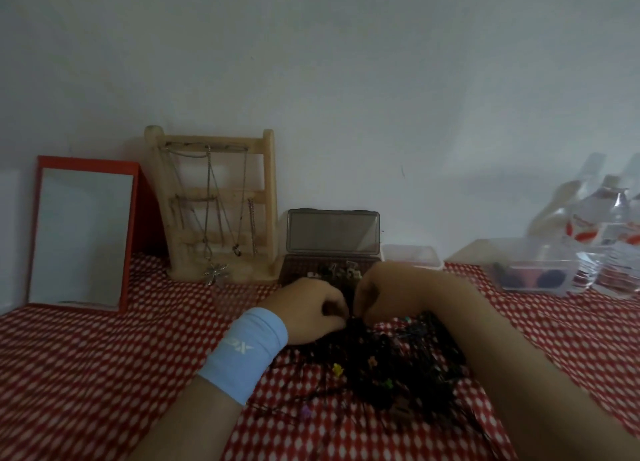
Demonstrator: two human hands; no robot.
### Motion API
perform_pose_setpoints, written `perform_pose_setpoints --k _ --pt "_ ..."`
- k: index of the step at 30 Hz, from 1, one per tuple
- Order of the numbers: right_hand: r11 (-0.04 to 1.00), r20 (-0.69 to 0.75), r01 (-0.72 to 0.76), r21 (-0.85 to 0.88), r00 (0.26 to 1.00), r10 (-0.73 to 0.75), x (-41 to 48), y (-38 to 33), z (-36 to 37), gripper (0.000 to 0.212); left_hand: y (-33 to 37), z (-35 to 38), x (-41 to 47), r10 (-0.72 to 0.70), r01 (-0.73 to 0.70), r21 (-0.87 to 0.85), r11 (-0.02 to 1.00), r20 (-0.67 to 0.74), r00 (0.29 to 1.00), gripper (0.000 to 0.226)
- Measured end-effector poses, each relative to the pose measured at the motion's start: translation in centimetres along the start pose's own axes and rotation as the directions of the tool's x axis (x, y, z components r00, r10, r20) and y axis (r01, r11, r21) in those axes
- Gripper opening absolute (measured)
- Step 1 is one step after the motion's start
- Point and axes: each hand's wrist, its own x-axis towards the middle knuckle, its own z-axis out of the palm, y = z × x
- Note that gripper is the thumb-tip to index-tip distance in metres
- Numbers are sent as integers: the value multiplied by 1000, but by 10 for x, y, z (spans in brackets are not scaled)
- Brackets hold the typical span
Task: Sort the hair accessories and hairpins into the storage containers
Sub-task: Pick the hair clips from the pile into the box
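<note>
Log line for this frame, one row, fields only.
phase: picking | left hand: pinches dark piece | right hand: pinches same piece | pile: on cloth | brown box: lid open

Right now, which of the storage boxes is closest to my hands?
The dark tinted box, its lid standing upright, just behind the left hand and right hand. The small clear box and the larger clear box sit farther right.

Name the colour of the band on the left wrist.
The wristband is light blue with white lettering; head view.
</note>
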Motion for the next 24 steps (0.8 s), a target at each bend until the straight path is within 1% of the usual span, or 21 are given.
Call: perform_pose_setpoints --k 2,4,6,8,13,16,19,21,24 --pt "999 83 -39 -34 996 42 -7 4 4 24 8 10 -8 5 1 -85 996 61 998 20" --pt "997 126 -58 -59 990 65 -9 10 7 27 16 19 -14 25 -9 -155 988 98 995 24" --pt "998 123 -50 -47 991 56 -13 15 8 27 24 27 -19 60 -39 -159 987 128 990 32" --pt "999 102 -37 -8 994 38 -15 19 11 28 28 33 -23 94 -73 -147 986 141 985 32" --pt "998 60 54 29 997 -56 -21 19 13 26 25 34 -26 86 -64 -246 967 79 993 16" --pt "992 9 109 64 994 -110 -22 19 10 22 22 29 -21 49 -57 -305 951 -32 998 9" --pt "989 -9 111 95 994 -111 -22 17 8 22 17 23 -17 -16 -36 -376 926 -134 991 11" --pt "989 12 103 108 994 -105 -21 14 6 29 14 22 -16 -20 -26 -390 920 -113 993 12" --pt "985 58 102 142 992 -111 -23 9 4 30 14 24 -15 -15 4 -341 940 -29 999 13"
